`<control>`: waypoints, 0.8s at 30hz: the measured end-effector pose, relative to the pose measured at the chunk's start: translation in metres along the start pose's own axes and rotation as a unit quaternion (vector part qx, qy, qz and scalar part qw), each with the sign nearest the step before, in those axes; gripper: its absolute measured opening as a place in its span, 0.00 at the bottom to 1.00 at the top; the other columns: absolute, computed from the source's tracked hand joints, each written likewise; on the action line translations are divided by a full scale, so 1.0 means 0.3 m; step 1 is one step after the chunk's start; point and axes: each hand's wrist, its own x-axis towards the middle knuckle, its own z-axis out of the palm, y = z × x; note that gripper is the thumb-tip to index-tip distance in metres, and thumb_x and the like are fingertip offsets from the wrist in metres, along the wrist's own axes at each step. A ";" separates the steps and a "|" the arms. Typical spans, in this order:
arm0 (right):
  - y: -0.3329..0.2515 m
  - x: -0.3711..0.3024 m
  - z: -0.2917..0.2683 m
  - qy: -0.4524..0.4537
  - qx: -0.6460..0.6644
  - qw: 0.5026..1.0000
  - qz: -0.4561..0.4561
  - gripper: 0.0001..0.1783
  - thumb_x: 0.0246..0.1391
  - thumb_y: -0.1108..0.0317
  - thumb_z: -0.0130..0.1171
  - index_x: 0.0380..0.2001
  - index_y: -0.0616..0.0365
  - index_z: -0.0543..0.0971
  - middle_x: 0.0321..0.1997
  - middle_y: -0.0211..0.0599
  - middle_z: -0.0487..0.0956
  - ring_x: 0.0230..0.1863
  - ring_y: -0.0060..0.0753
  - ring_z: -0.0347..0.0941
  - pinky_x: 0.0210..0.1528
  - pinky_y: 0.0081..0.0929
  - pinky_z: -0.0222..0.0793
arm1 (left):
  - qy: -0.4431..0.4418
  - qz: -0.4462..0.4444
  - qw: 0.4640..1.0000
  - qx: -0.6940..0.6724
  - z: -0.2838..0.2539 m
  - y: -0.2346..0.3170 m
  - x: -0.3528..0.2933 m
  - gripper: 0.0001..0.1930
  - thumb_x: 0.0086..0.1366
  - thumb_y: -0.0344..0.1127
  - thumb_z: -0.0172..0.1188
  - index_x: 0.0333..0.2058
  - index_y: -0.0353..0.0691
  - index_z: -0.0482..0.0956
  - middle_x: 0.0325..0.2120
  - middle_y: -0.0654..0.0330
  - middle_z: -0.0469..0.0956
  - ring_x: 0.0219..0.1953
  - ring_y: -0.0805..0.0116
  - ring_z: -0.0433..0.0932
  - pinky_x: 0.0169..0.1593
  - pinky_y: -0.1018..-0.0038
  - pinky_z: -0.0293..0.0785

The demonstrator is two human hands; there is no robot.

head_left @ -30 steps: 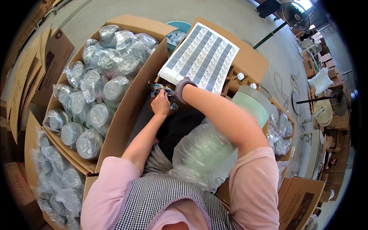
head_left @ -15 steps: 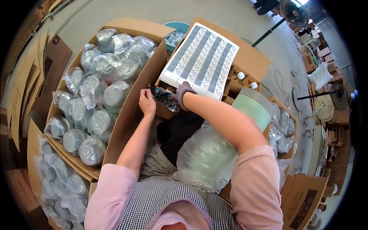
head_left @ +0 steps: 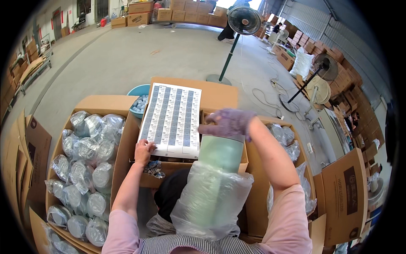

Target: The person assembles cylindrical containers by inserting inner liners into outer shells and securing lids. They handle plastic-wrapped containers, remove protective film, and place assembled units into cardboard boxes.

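Left hand (head_left: 144, 153) at sheet (head_left: 172, 118), seven o'clock. Gloved right hand (head_left: 227, 122) on cylinder (head_left: 220, 153), twelve o'clock. Fingers, both: can't tell whether clamped.

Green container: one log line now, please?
left hand at near-left corner of label sheet | gloved right hand at top of green container | clear bag around container's lower part

The sheet (head_left: 171, 118) is laid with its near left corner under the left hand (head_left: 144, 152). Under the right hand (head_left: 228, 122), the cylinder (head_left: 222, 153) is placed. Wrapped items (head_left: 102, 153) are packed in the carton (head_left: 108, 101) left of both hands. Beyond the hands, a fan (head_left: 244, 21) is stood on the floor (head_left: 101, 63).
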 end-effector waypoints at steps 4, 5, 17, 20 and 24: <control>-0.028 -0.090 0.101 0.025 0.322 0.930 0.173 0.32 0.62 0.40 0.43 0.56 0.52 0.73 0.52 0.48 0.77 0.53 0.44 0.73 0.58 0.34 0.66 | 0.128 0.007 0.992 0.013 -0.177 0.188 0.021 0.14 0.62 0.36 0.61 0.46 0.42 0.78 0.39 0.52 0.75 0.43 0.53 0.73 0.46 0.62 0.69; -0.032 -0.107 0.131 0.074 0.402 0.897 0.166 0.32 0.62 0.40 0.43 0.55 0.54 0.74 0.49 0.49 0.79 0.52 0.44 0.74 0.56 0.34 0.67 | 0.146 -0.018 0.987 -0.058 -0.260 0.330 0.035 0.14 0.62 0.33 0.61 0.46 0.39 0.77 0.40 0.49 0.75 0.44 0.51 0.73 0.47 0.60 0.69; -0.161 -0.303 0.157 0.284 0.451 0.822 0.203 0.14 0.59 0.63 0.52 0.35 0.62 0.82 0.24 0.41 0.79 0.25 0.35 0.71 0.33 0.27 0.69 | -0.265 -0.155 0.864 -0.398 -0.639 0.900 -0.252 0.26 0.66 0.31 0.53 0.61 0.29 0.58 0.57 0.39 0.66 0.59 0.46 0.67 0.59 0.60 0.66; -0.186 -0.384 0.145 0.408 0.460 0.787 0.040 0.19 0.58 0.62 0.50 0.24 0.65 0.81 0.24 0.41 0.80 0.24 0.30 0.69 0.34 0.29 0.68 | -0.259 -0.072 0.822 -0.502 -0.423 0.695 -0.224 0.22 0.68 0.30 0.51 0.59 0.32 0.64 0.57 0.49 0.69 0.58 0.60 0.69 0.60 0.66 0.65; -0.172 -0.344 0.218 0.531 0.407 0.738 -0.090 0.13 0.55 0.70 0.51 0.21 0.61 0.80 0.23 0.35 0.79 0.23 0.31 0.72 0.32 0.25 0.68 | -0.435 -0.101 0.742 -0.501 -0.310 0.673 -0.104 0.25 0.66 0.34 0.56 0.60 0.34 0.66 0.56 0.53 0.71 0.59 0.63 0.68 0.61 0.69 0.64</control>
